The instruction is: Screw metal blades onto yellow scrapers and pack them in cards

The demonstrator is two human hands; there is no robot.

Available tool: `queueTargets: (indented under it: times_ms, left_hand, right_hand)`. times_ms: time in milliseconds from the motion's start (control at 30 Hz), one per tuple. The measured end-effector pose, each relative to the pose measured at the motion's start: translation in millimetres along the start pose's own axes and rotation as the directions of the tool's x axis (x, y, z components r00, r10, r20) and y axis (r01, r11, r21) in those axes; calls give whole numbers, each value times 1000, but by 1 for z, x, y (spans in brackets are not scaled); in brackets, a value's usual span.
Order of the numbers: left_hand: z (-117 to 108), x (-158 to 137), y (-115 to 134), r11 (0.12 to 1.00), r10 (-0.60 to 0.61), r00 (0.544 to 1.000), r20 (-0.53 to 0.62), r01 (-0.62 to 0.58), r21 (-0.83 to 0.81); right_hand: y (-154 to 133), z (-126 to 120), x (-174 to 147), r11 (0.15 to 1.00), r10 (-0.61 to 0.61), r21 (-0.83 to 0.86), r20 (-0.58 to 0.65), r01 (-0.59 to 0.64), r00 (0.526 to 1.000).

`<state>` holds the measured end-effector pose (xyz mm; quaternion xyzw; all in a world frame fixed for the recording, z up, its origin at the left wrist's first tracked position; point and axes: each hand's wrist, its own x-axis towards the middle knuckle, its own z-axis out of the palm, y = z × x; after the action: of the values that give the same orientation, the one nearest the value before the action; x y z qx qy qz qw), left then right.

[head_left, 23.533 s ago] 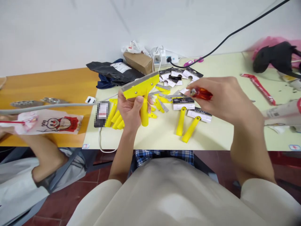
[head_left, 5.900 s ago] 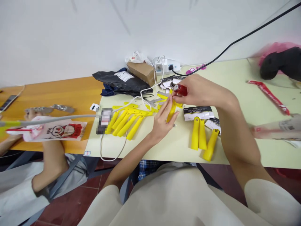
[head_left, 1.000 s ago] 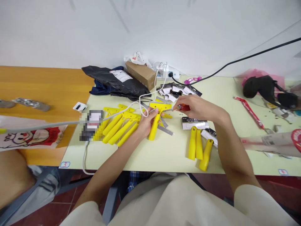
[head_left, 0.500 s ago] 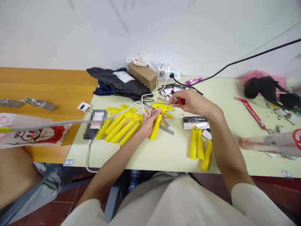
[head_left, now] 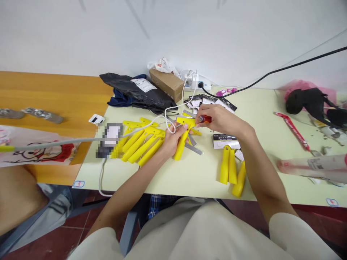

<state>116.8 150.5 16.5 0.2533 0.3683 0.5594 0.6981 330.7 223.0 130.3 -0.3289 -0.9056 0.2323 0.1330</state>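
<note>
My left hand (head_left: 170,140) is closed around a yellow T-shaped scraper (head_left: 179,150), its thumb on the wide head and the handle slanting toward me. In my right hand (head_left: 222,120) is a red-handled screwdriver (head_left: 205,118), held at the right end of the scraper's head; its tip is hidden. Loose metal blades (head_left: 193,148) lie on the table under and beside the held scraper. Left of my left hand, several more yellow scrapers (head_left: 146,151) rest side by side. Yellow handles (head_left: 223,169) lie near my right forearm, below a black-and-white box (head_left: 225,141).
A white cable (head_left: 148,124) crosses over the scrapers. At the back are a black plastic parcel (head_left: 151,97), a cardboard box (head_left: 168,83) and a power strip (head_left: 202,85). A pixelated dark object (head_left: 110,141) sits left. Another person's arm (head_left: 20,198) shows at lower left.
The view has shifted slightly. My right hand has turned a little around the screwdriver, which stays at the scraper's head. My left hand keeps its hold on the scraper.
</note>
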Motion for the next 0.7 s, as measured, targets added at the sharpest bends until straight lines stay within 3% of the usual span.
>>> queueTargets:
  times_ms: [167,433,700]
  left_hand:
    - [1,0,1,1000,5,1000,9,-5,-8]
    - [-4,1,1,1000,4,999,54,-3,-19]
    - [-1,-2,4,1000,9,997,75,-7,-20]
  right_hand:
    - [7,5,4,997,-6,79,-7,6,1000]
    - [3,5,4,969,157,202,-43,-145,987]
    - [-4,3,3,940,190,293,-28,-174,981]
